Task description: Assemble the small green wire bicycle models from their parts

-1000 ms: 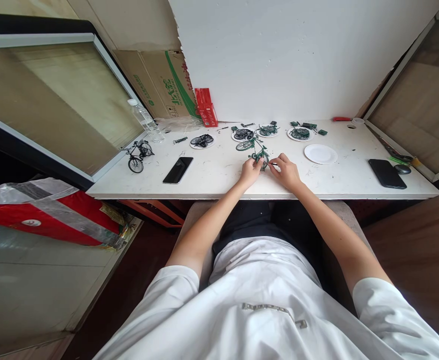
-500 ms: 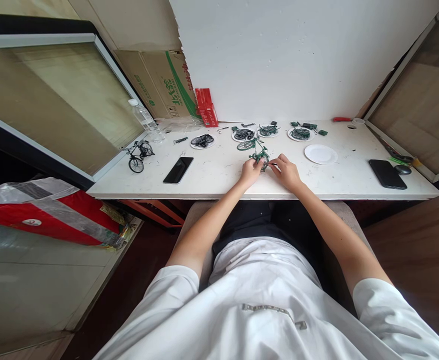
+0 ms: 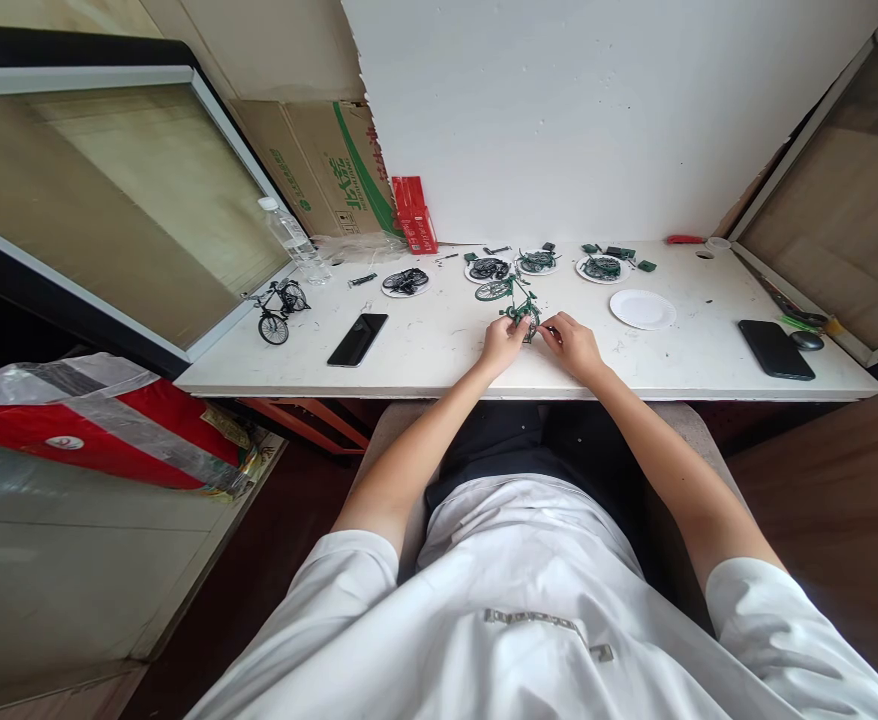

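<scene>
A small green model bicycle (image 3: 493, 290) lies at the middle of the white table (image 3: 439, 350), one wheel toward the back and the other near my hands. My left hand (image 3: 504, 343) grips the bicycle beside its near wheel, the thumb over the frame. At that wheel's right edge, my right hand (image 3: 570, 343) is closed in a pinch; whatever sits between the fingertips is too small to make out. Behind the bicycle are paper plates with dark and green model parts (image 3: 488, 269). An unladen white paper plate (image 3: 642, 310) lies to the right of my right hand.
A black model bicycle (image 3: 280, 308) stands at the left, near a water bottle (image 3: 293, 240). One phone (image 3: 358, 340) lies left of my hands, another (image 3: 775, 349) far right. A red box (image 3: 414, 216) leans by the back wall. More parts rest on plates (image 3: 602, 267).
Almost nothing differs. Both hands stay at the green model bicycle's near wheel, and the right fingers have shifted very slightly.
</scene>
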